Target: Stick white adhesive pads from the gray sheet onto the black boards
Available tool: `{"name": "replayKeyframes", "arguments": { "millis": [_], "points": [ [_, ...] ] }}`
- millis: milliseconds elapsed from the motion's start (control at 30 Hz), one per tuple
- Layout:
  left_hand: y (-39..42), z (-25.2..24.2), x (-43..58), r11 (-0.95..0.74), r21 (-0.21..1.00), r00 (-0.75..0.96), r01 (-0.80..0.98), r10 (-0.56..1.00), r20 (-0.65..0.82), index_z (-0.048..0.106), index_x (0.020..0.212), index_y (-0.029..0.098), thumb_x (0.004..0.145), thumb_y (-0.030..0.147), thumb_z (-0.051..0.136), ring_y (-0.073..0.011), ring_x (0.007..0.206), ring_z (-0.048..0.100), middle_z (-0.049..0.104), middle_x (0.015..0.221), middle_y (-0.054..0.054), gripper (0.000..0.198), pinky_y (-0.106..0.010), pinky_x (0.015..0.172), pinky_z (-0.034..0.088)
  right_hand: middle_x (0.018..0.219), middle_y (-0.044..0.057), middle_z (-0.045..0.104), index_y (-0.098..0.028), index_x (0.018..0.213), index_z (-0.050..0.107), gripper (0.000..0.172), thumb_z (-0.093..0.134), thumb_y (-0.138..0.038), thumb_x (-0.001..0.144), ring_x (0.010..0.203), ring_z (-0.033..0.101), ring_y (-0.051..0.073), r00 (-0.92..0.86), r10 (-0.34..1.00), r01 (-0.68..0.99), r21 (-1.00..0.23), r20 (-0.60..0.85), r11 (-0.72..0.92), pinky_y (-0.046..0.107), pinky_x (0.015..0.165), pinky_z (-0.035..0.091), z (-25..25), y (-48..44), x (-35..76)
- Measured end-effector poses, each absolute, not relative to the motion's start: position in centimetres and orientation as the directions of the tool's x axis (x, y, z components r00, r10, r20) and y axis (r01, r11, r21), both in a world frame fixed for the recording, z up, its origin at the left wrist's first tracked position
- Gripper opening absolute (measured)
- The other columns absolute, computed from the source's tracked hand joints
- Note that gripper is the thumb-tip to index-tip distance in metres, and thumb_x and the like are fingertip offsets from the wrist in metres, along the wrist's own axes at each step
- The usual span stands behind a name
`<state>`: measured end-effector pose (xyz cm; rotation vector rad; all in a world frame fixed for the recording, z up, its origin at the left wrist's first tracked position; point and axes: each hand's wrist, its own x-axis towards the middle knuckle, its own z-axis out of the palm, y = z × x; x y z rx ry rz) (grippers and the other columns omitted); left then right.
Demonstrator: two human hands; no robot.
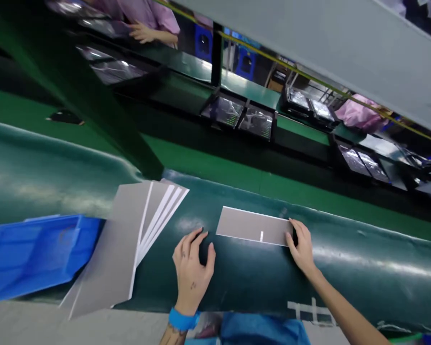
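Observation:
A single grey sheet (253, 226) lies flat on the dark green mat (345, 249). My right hand (300, 245) rests at the sheet's right end, fingers stretched out and touching its edge. My left hand (193, 263) lies flat on the mat just left of the sheet, fingers spread, with nothing in it; a blue band circles that wrist. A fanned stack of grey sheets (129, 247) lies further left.
A blue plastic bin (36, 254) sits at the left. Beyond the mat runs a green conveyor (237, 172) with black trays (237, 115) of wrapped parts. Another person's hand and pink sleeve (147, 24) show at top; a second pink-clad person (359, 115) is at right.

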<state>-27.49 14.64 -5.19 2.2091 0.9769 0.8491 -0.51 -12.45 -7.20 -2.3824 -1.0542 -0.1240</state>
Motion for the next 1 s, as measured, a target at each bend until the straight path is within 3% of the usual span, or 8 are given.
{"name": "replayKeyframes", "arguments": {
  "millis": [200,333,467,567,633,700,833,1000],
  "points": [
    [12.4,-4.4,-23.3,-0.663,0.675,0.677,0.324,0.660,0.324,0.059,0.140,0.024,0.105,0.037,0.061,-0.0411,0.144,0.048,0.054,0.151,-0.018,0.037,-0.064,0.122,0.037,0.144,0.014,0.065,-0.026,0.160,0.047,0.071,0.071,-0.051,0.098,0.138,0.057,0.038,0.694,0.673,0.697,-0.471,0.254,-0.541,0.064,0.124,0.038,-6.0,-11.3,-0.3],
    [11.1,-3.4,-16.8,-0.796,0.602,0.921,0.066,0.280,0.270,0.051,0.155,0.028,0.105,0.042,0.063,-0.0378,0.152,0.041,0.050,0.159,-0.016,0.054,-0.060,0.126,0.035,0.148,0.015,0.061,-0.024,0.161,0.044,0.079,0.075,-0.054,0.096,0.141,0.051,0.039,0.764,0.575,0.629,-0.538,0.293,-0.561,0.062,0.122,0.038,-6.2,-10.9,-0.9],
    [10.0,-2.9,-9.7,-0.861,0.509,0.992,-0.010,0.055,0.111,0.050,0.157,0.024,0.092,0.052,0.082,-0.0405,0.144,0.047,0.055,0.153,-0.018,0.078,-0.063,0.122,0.034,0.143,0.017,0.062,-0.021,0.148,0.056,0.058,0.071,-0.050,0.099,0.136,0.053,0.037,0.860,0.376,0.507,-0.661,0.345,-0.553,0.061,0.118,0.039,-7.0,-11.0,-0.7],
    [9.9,-3.0,-6.2,-0.899,0.437,1.000,0.021,0.021,-0.006,0.052,0.155,0.022,0.080,0.053,0.093,-0.0413,0.130,0.055,0.063,0.138,-0.018,0.091,-0.061,0.115,0.037,0.124,0.012,0.069,-0.021,0.129,0.064,0.034,0.062,-0.042,0.102,0.116,0.064,0.029,0.924,0.205,0.374,-0.866,0.321,-0.330,0.049,0.104,0.049,-6.9,-9.2,3.0],
    [10.2,-3.1,-4.8,-0.899,0.437,0.999,0.033,0.011,-0.052,0.055,0.150,0.023,0.078,0.050,0.095,-0.0394,0.122,0.059,0.068,0.127,-0.015,0.086,-0.055,0.109,0.041,0.107,0.009,0.069,-0.019,0.119,0.063,0.031,0.060,-0.043,0.100,0.099,0.066,0.024,0.969,0.054,0.246,-0.967,0.242,-0.067,0.038,0.084,0.053,-6.4,-7.1,7.0],
    [10.7,-3.1,-3.6,-0.880,0.474,0.996,0.029,-0.018,-0.093,0.063,0.135,0.026,0.081,0.045,0.093,-0.0359,0.113,0.063,0.072,0.113,-0.010,0.065,-0.046,0.100,0.044,0.094,0.005,0.065,-0.019,0.113,0.060,0.030,0.059,-0.045,0.097,0.083,0.063,0.020,0.983,-0.048,0.182,-0.979,0.178,0.093,0.030,0.068,0.049,-5.8,-4.9,10.9],
    [12.3,-2.1,-1.7,-0.783,0.622,0.992,0.021,-0.059,-0.107,0.067,0.106,0.025,0.091,0.040,0.081,-0.0297,0.100,0.068,0.073,0.105,-0.005,0.026,-0.036,0.084,0.046,0.088,0.001,0.061,-0.022,0.111,0.057,0.029,0.052,-0.049,0.101,0.069,0.056,0.015,0.978,-0.111,0.187,-0.976,0.175,0.113,0.026,0.059,0.045,-5.4,-2.6,14.2],
    [13.4,1.1,-1.5,-0.642,0.758,0.993,0.115,0.058,-0.102,0.066,0.102,0.026,0.102,0.046,0.062,-0.0291,0.094,0.070,0.074,0.096,-0.004,0.020,-0.034,0.077,0.045,0.075,-0.002,0.059,-0.023,0.108,0.063,0.030,0.056,-0.051,0.106,0.060,0.053,0.015,0.981,0.020,0.189,-0.981,0.190,0.044,0.027,0.057,0.043,-5.7,-3.4,11.6]
  ]
}}
